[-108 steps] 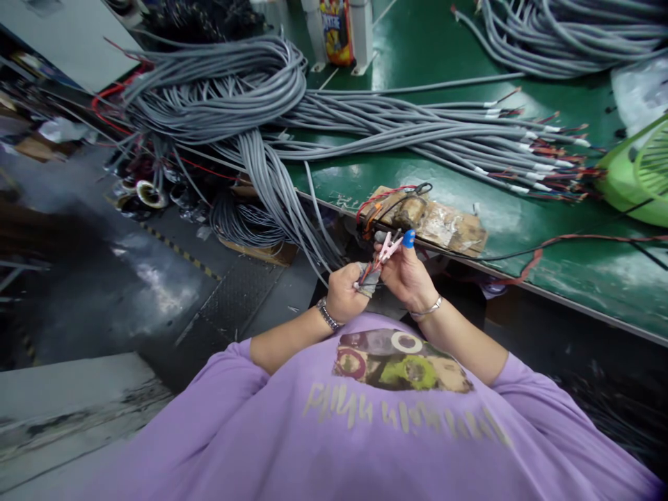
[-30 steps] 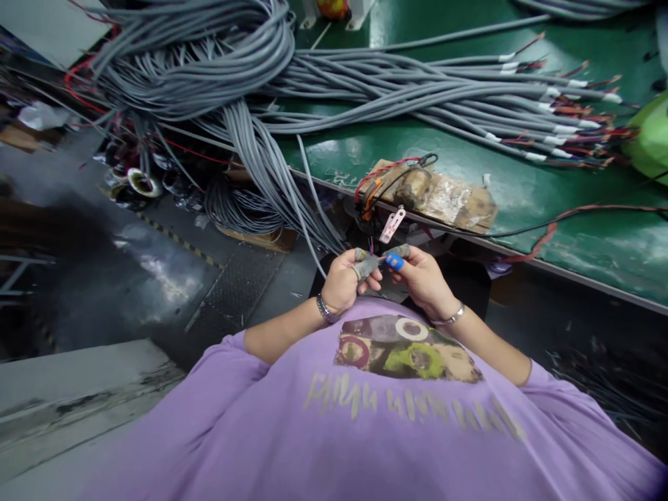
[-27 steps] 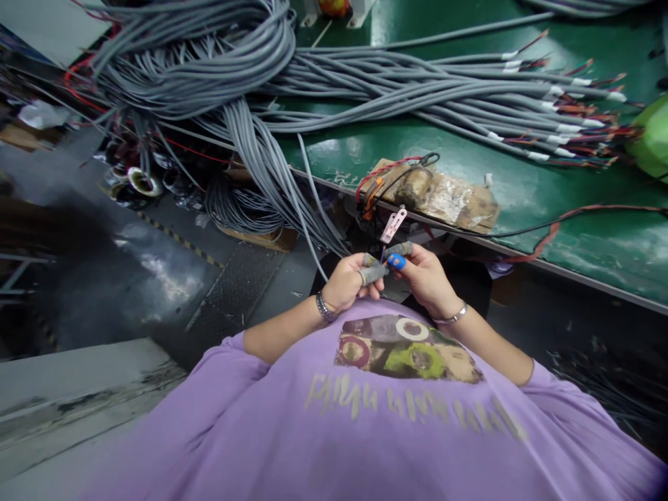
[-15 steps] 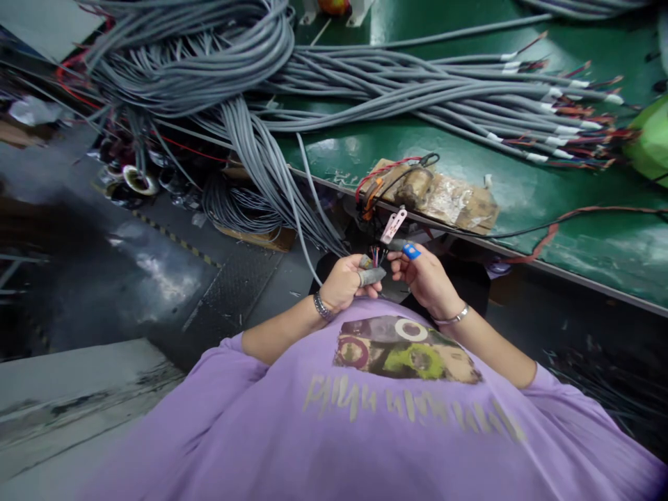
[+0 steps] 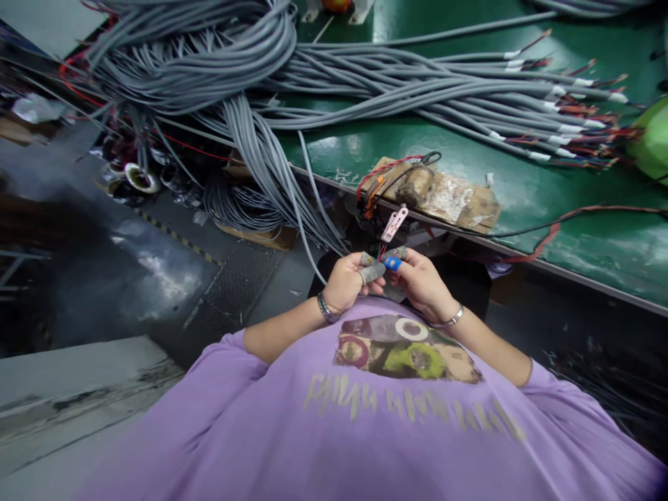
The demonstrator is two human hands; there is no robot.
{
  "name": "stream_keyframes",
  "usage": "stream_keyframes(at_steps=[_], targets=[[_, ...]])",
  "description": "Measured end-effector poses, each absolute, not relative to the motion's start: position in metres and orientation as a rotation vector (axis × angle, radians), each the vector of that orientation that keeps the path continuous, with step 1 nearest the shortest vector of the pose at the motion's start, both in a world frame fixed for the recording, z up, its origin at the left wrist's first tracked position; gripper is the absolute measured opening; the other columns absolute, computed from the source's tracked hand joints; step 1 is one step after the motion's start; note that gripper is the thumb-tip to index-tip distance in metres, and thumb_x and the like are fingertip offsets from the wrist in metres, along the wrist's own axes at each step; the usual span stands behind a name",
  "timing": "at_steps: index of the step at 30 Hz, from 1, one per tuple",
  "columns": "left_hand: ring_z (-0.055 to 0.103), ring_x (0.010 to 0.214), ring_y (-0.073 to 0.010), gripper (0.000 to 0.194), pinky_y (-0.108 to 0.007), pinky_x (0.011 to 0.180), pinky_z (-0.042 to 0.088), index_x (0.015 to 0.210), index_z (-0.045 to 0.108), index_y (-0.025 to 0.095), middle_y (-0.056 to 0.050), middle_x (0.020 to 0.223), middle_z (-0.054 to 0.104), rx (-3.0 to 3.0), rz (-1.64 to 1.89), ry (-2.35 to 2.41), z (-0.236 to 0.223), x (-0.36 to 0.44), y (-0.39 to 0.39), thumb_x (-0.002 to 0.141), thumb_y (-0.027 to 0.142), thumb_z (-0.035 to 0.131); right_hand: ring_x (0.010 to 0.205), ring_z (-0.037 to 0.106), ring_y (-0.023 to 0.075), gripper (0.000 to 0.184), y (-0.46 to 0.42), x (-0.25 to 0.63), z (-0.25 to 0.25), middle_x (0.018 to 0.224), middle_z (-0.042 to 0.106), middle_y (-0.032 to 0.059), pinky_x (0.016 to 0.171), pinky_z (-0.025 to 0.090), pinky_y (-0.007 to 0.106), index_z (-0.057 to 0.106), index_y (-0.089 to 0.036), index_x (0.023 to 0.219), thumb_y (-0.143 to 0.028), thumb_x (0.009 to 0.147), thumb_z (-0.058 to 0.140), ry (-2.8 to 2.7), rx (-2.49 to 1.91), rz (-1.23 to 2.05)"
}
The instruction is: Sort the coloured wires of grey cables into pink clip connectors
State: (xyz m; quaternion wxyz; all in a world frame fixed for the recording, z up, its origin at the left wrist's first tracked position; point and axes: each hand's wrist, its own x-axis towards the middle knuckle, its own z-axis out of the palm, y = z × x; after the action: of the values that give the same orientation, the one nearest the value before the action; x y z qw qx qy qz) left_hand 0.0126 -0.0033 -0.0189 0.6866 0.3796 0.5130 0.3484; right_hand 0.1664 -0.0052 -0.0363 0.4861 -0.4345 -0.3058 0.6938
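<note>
pinching thin wires (image 5: 382,252), the left hand (image 5: 346,281) and right hand (image 5: 424,281), nearly closed, hide the gripped part.

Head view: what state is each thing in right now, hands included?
Thin coloured wires: held, partly hidden
Left hand grip: pinched on those wires
Right hand grip: pinched on the same wires
Pink clip: out of both hands, near the bench; jaws unclear
Grey cable coil: looped in a heap
Grey cable ends: stripped
Wooden block: lying on the bench
</note>
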Motion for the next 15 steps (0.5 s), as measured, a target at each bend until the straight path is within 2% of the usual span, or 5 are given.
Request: stream_keyframes(at_steps=[6,10,15], targets=[[0.064,0.050,-0.0116,0.036,-0.017,0.041,0.040,0.072,0.058,0.015,-0.003,0.064,0.069,0.808,0.873,1.149,-0.017,0.015,-0.004,0.067,0.043,0.079,0.053,0.044,0.0077,0.028,-0.008,0.169,-0.036,0.064,0.060,-0.0030,0.051,0.037,0.023,0.065,-0.019,0.072,-0.037,0.064,0.085,-0.795,-1.088,1.571],[0.062,0.047,-0.0101,0.032,-0.016,0.037,0.033,0.072,0.059,0.014,-0.002,0.061,0.067,0.808,0.934,1.163,-0.015,0.014,-0.003,0.069,0.040,0.077,0.054,0.044,0.0083,0.030,-0.010,0.171,-0.035,0.063,0.059,-0.0033,0.051,0.039,0.024,0.065,-0.019,0.073,-0.039,0.063,0.086,-0.871,-1.114,1.549],[0.054,0.040,-0.0065,0.030,-0.016,0.035,0.026,0.070,0.058,0.014,0.001,0.056,0.063,0.828,0.942,1.173,-0.015,0.011,-0.001,0.069,0.039,0.076,0.060,0.050,0.0100,0.029,-0.010,0.178,-0.036,0.067,0.061,-0.0019,0.059,0.045,0.025,0.065,-0.018,0.073,-0.040,0.067,0.083,-1.063,-1.075,1.585]])
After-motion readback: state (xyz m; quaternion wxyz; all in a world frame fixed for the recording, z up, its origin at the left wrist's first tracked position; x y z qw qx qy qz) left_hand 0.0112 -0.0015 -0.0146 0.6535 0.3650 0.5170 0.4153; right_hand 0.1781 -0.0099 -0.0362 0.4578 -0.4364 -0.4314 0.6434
